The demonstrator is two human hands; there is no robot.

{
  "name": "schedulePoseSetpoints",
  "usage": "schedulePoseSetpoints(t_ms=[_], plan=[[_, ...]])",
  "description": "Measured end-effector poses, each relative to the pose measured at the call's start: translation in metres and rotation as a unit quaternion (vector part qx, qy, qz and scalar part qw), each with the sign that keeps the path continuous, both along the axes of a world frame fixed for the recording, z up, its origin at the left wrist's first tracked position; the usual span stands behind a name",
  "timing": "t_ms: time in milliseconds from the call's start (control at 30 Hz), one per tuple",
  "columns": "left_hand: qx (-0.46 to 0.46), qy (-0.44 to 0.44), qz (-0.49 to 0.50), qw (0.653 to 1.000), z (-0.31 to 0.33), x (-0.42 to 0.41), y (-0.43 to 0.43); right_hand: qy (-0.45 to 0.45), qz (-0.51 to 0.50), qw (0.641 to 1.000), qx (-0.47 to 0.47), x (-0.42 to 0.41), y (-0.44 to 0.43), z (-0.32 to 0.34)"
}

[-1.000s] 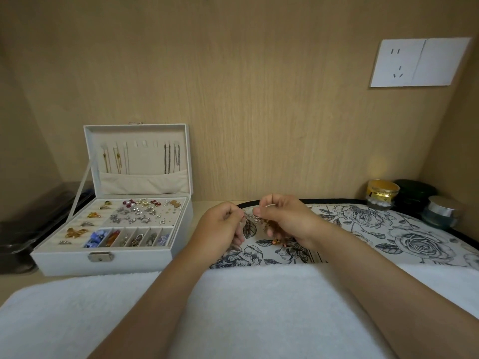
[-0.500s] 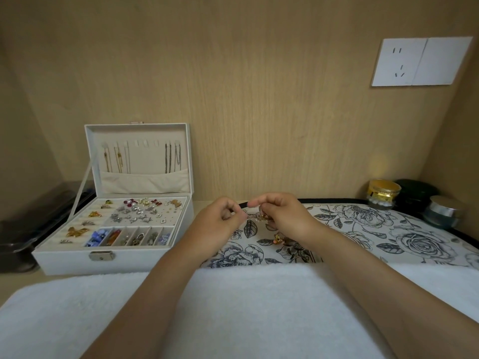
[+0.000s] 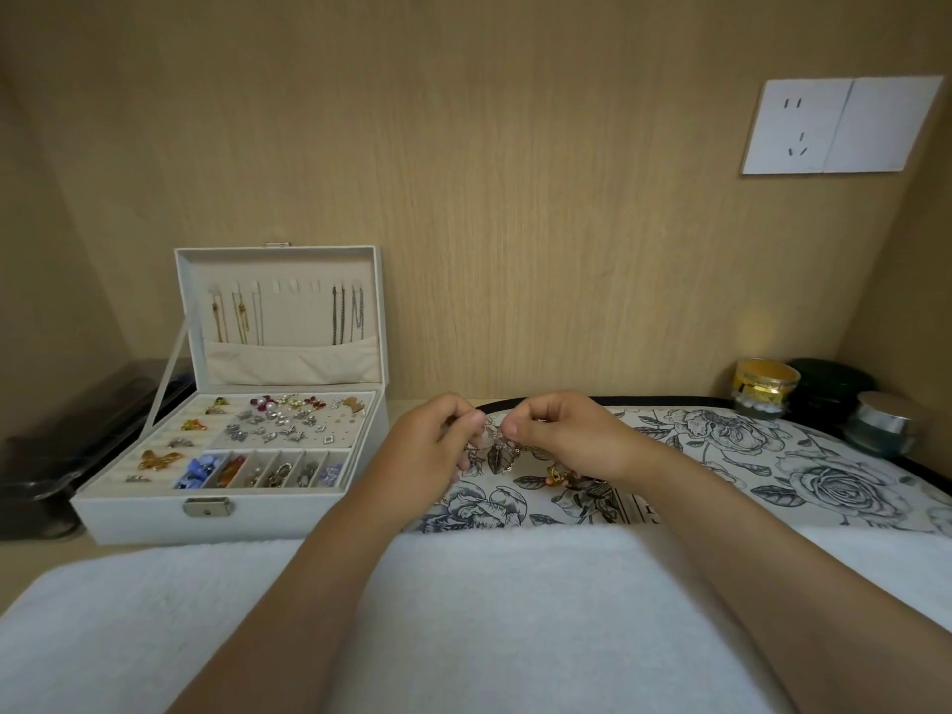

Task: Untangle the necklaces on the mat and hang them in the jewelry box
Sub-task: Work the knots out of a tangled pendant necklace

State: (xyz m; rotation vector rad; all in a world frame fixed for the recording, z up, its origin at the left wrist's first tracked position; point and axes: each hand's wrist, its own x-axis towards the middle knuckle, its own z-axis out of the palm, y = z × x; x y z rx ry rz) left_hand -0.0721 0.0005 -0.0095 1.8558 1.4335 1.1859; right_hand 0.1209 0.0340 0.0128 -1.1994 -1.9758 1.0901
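A thin silvery necklace chain (image 3: 493, 439) is pinched between my left hand (image 3: 432, 438) and my right hand (image 3: 565, 435), just above the floral black-and-white mat (image 3: 803, 476). The chain droops in a small tangle between the fingertips. An orange-gold pendant cluster (image 3: 560, 475) lies on the mat below my right wrist. To the left stands the white jewelry box (image 3: 232, 517), lid raised. Several chains (image 3: 288, 314) hang from hooks inside the lid, with bare hooks in the middle.
A white towel (image 3: 463, 626) covers the near edge under my forearms. Three jars stand at the back right: gold (image 3: 765, 386), dark green (image 3: 827, 386), silver-lidded (image 3: 886, 422). A dark tray (image 3: 56, 456) sits left of the box. A wall socket (image 3: 839, 126) is above.
Both hands have lifted slightly and drawn a little apart, stretching the chain between the fingertips. The box and pendant on the mat have not moved.
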Motion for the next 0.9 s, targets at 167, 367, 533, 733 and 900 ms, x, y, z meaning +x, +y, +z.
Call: schedulePoseSetpoints(t_ms=[167,367,533,733,900], plan=[[-0.04,-0.093,-0.013,0.995,0.004,0.001,0.0,0.029,0.016,0.999,-0.008,0.001,-0.001,0.001],[-0.058,-0.125,-0.019,0.99,0.007,0.006,-0.004,0.049,0.013,0.999,0.006,0.0,-0.001,0.002],[-0.083,-0.123,0.001,0.989,0.012,0.01,-0.01,0.092,-0.024,0.995,0.024,0.001,0.002,0.002],[-0.096,-0.082,0.0,0.992,0.011,0.008,-0.008,0.103,-0.032,0.994,0.011,-0.001,0.001,0.001],[-0.03,-0.009,-0.009,0.999,0.008,0.005,-0.006,0.099,-0.011,0.995,-0.006,0.003,0.002,0.003]])
